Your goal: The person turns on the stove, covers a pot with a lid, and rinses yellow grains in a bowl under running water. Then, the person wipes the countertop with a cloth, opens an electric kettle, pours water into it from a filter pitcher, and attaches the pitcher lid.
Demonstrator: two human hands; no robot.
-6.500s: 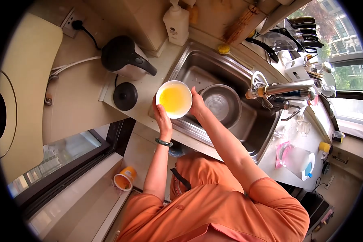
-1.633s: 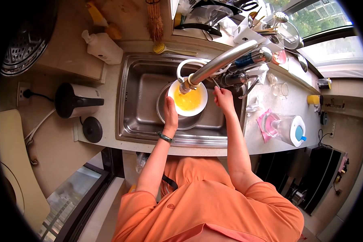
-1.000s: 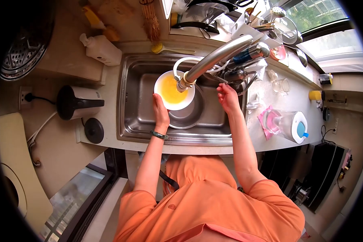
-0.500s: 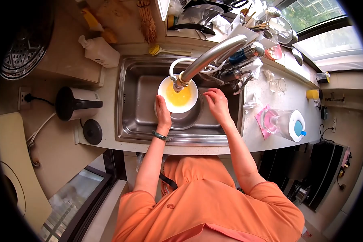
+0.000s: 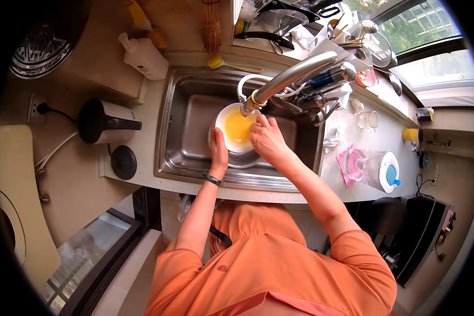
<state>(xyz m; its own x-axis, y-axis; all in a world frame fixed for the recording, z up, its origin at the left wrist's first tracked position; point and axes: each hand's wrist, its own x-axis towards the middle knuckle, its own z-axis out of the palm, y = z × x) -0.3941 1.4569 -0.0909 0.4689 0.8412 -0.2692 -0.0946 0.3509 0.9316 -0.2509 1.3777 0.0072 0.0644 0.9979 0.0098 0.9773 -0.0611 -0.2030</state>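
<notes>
A white bowl (image 5: 222, 117) of yellow liquid (image 5: 237, 126) is directly under the faucet spout (image 5: 249, 106) over the sink. Beneath it, part of a round metal basin (image 5: 242, 160) shows. My left hand (image 5: 219, 150) grips the bowl's left side, its fingers close together along the outer wall. At the right rim is my right hand (image 5: 268, 140), with bent fingers closed at the edge; its fingertips are partly hidden. Whether water is running from the spout is hard to make out.
The steel sink (image 5: 181, 167) surrounds the bowl. A yellow-headed brush (image 5: 216, 62) and a white pump bottle (image 5: 144, 58) are behind and left. An electric kettle (image 5: 108, 121) sits on the left; a water filter pitcher (image 5: 376, 169) lies on the right counter.
My right hand has moved left from beside the bowl onto its right rim. My left hand still holds the left side. The view has shifted slightly.
</notes>
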